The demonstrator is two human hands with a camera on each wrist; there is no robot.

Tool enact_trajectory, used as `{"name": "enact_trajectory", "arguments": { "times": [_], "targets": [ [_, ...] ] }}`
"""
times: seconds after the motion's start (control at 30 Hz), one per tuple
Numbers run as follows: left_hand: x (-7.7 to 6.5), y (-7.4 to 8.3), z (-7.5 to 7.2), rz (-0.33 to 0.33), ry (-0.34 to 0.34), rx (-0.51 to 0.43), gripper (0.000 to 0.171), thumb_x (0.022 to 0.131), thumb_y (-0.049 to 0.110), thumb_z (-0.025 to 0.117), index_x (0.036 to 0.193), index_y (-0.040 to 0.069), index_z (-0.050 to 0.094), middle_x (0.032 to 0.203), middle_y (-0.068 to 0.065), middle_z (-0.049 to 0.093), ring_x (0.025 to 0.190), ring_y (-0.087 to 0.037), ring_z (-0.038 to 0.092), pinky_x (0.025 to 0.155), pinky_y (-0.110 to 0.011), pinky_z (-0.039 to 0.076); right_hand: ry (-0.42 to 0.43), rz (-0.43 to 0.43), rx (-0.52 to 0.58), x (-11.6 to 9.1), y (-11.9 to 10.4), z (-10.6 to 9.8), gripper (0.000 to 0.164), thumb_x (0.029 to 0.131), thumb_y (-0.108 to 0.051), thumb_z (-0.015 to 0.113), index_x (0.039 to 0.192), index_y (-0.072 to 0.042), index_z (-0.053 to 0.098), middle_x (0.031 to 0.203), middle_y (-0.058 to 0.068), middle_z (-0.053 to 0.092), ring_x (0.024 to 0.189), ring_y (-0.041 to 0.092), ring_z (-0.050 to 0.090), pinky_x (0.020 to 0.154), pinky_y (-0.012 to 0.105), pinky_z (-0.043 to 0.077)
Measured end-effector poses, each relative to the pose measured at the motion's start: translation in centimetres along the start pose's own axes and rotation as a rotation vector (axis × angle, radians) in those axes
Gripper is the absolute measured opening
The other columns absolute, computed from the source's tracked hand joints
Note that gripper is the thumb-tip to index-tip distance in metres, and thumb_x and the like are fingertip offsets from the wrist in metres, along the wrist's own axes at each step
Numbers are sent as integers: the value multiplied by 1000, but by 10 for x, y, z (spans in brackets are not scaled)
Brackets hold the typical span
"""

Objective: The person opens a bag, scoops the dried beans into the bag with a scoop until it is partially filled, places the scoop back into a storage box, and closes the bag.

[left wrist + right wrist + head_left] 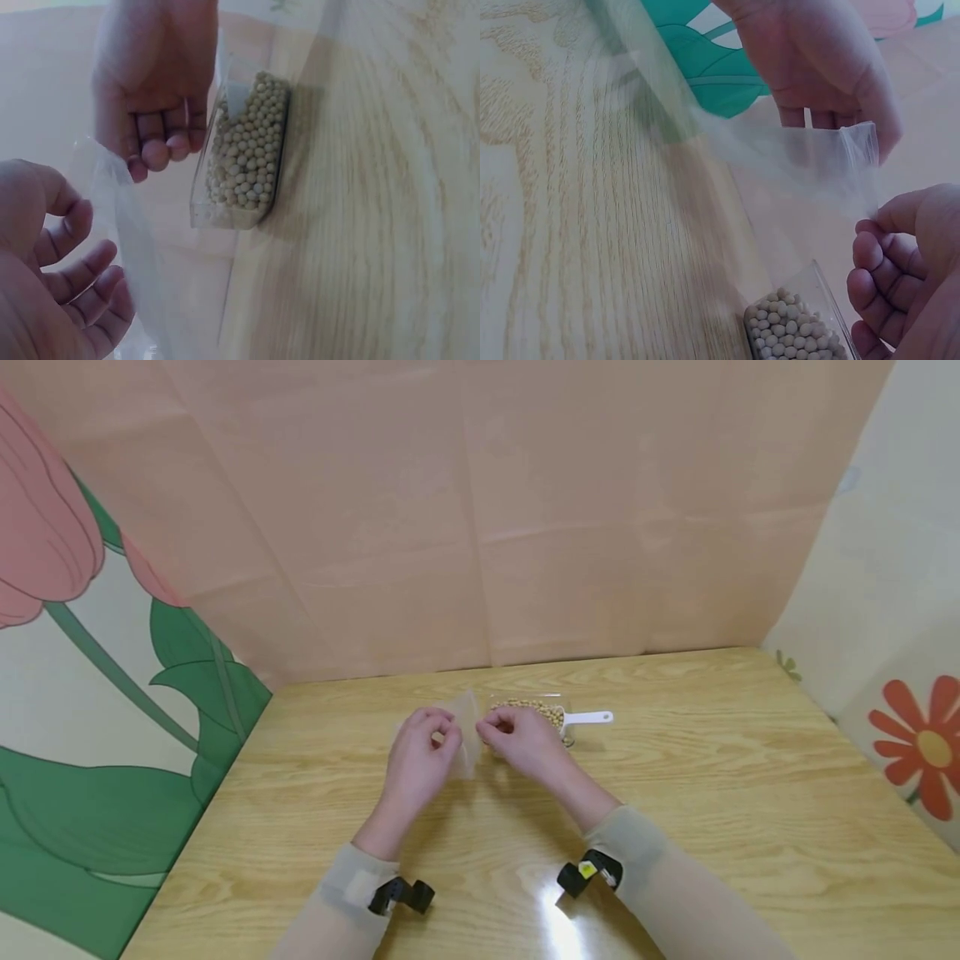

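A clear, frosted plastic zip bag (467, 735) hangs upright between the two hands over the wooden table. My left hand (420, 756) pinches its edge between thumb and forefinger, the other fingers loosely curled. My right hand (922, 262) has thumb and forefinger together at the bag's upper corner, beside its zip strip. Just beyond the right hand stands a transparent box (206, 216) holding many round, pale dried beans (251, 150). From the beans a white scoop (588, 717) sticks out, its handle pointing right over the box's side; the scoop's bowl is mostly buried.
The wood-grain table (300, 810) reaches back to a pink cloth (480, 527) hanging behind it. Flower-painted walls border it on both sides. Each sleeve carries a small black wrist camera (592, 870).
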State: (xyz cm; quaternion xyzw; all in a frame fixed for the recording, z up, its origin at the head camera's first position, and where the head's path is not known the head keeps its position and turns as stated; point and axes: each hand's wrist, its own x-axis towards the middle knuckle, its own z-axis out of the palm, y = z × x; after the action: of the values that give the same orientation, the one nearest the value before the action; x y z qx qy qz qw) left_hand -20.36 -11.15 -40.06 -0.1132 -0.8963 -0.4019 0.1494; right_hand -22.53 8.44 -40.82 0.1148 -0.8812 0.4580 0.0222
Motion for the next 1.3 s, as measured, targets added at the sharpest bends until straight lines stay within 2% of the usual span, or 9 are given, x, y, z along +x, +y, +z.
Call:
{"name": "enact_trajectory", "arguments": {
  "times": [0.2, 0.53, 0.83, 1.03, 1.13, 1.3],
  "targets": [
    [2, -3, -4, -18, 38, -21, 20, 99, 13, 67, 79, 11, 67, 124, -9, 72, 107, -29, 67, 89, -44, 60, 17, -2, -22, 0, -1, -1, 20, 106, -32, 72, 104, -15, 82, 90, -3, 72, 80, 17, 61, 75, 36, 50],
    [7, -5, -12, -48, 50, -43, 17, 97, 12, 65, 80, 9, 67, 128, -8, 71, 104, -28, 68, 90, -45, 59, 21, 37, -71, 0, -2, -7, 23, 107, -38, 71, 104, -17, 80, 90, -3, 73, 80, 17, 63, 75, 37, 51],
    [7, -8, -19, -42, 58, -55, 16, 94, 10, 63, 78, 10, 64, 127, -9, 73, 107, -29, 69, 91, -46, 59, 34, 31, -89, -1, 4, -12, 25, 108, -37, 70, 98, -16, 77, 80, -3, 66, 71, 17, 57, 66, 36, 44],
    [8, -9, -21, -9, 83, -67, 17, 91, 8, 59, 75, 9, 63, 121, -11, 77, 112, -31, 71, 92, -47, 61, 27, 35, -106, 0, 8, -17, 25, 108, -36, 69, 98, -15, 77, 79, -3, 64, 71, 18, 55, 68, 37, 43],
    [7, -9, -21, -2, 76, -55, 17, 91, 7, 59, 75, 10, 62, 120, -10, 77, 111, -31, 71, 91, -47, 61, 29, 40, -111, 1, 10, -17, 24, 108, -36, 70, 97, -16, 76, 79, -3, 63, 72, 18, 55, 68, 37, 43],
    [6, -5, -22, -3, 19, -29, 19, 94, 8, 63, 76, 12, 61, 127, -10, 74, 106, -31, 71, 90, -47, 61, 39, 26, -91, 2, 7, -17, 22, 106, -35, 72, 98, -16, 79, 81, -3, 66, 73, 18, 56, 67, 36, 45]
  ]
}}
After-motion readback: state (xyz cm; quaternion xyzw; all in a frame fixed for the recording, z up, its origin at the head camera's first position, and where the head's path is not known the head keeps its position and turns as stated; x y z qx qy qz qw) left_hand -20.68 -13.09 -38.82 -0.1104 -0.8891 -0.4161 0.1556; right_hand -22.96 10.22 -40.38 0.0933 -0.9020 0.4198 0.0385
